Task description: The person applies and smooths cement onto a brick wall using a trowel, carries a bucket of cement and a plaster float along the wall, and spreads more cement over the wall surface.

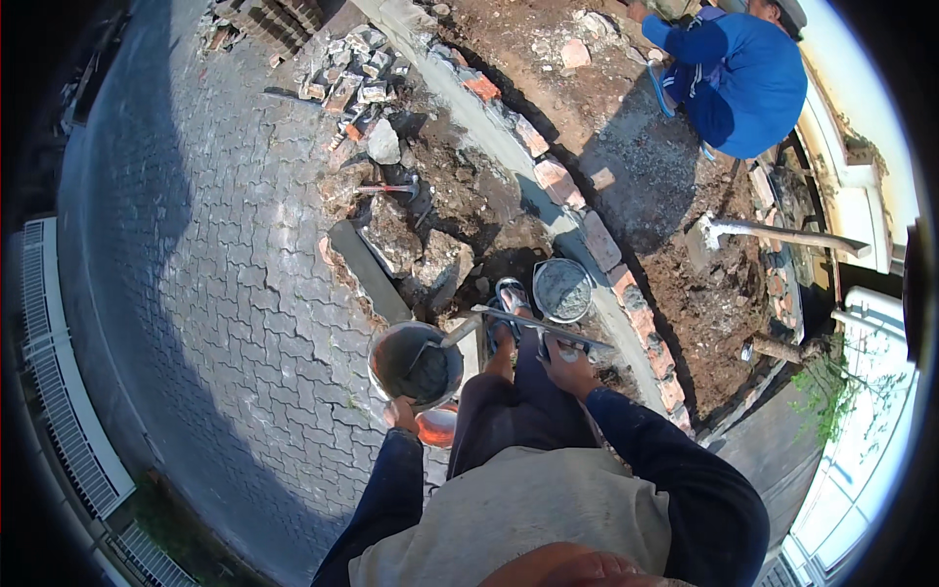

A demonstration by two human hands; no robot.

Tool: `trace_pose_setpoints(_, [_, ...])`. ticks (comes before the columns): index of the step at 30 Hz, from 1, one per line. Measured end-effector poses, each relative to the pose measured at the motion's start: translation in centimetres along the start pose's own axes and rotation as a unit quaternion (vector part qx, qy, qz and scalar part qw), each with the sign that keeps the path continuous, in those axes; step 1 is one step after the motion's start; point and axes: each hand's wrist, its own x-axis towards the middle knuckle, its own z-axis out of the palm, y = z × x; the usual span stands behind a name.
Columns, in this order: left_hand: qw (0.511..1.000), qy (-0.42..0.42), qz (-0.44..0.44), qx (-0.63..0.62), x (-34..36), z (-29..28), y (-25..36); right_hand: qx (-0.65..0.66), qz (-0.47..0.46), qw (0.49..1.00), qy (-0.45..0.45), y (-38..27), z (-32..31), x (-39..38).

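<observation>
My left hand [401, 416] is closed on the near rim of a bucket [375, 367] with wet grey mortar [426, 375] in it. A trowel [458, 332] leans in this bucket, its handle over the far right rim. In front of my legs my right hand [570, 369] grips a long, flat plastering float [518, 318]; its fingers partly hide the handle. Beyond the float, a second bucket [537, 290], filled with grey mortar, stands beside a low brick wall [600, 242]. An orange container [437, 427] sits just right of my left hand.
Rubble chunks [445, 262] and a hammer [389, 188] lie ahead, with a broken-stone pile [357, 68] farther off. Interlocking paving [245, 323] spreads to the left. Beyond the wall crouches a person in blue [748, 83], and a long-handled hoe [782, 233] lies on soil.
</observation>
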Motion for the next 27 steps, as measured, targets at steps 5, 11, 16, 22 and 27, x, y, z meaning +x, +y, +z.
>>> trace_pose_setpoints(5, [0.855,0.109,-0.271,-0.428,1.4,-2.9,7.6,0.079,0.01,0.996,-0.047,-2.6,-5.0,-1.4])
trace_pose_setpoints(11, [0.877,0.085,-0.169,-0.442,1.3,-5.1,12.2,0.129,0.082,0.986,0.073,-3.1,-7.9,-6.0])
trace_pose_setpoints(16, [0.851,0.054,-0.158,-0.498,1.9,-3.0,14.1,0.161,0.395,0.894,0.136,1.5,-4.7,-17.4])
trace_pose_setpoints(22, [0.886,-0.353,0.281,-0.106,14.6,-0.2,5.9,0.334,0.63,0.671,0.201,6.8,7.1,-40.6])
trace_pose_setpoints(27, [0.844,-0.249,0.39,0.272,6.4,-1.7,10.4,0.417,0.727,0.503,0.208,-2.0,19.1,-60.1])
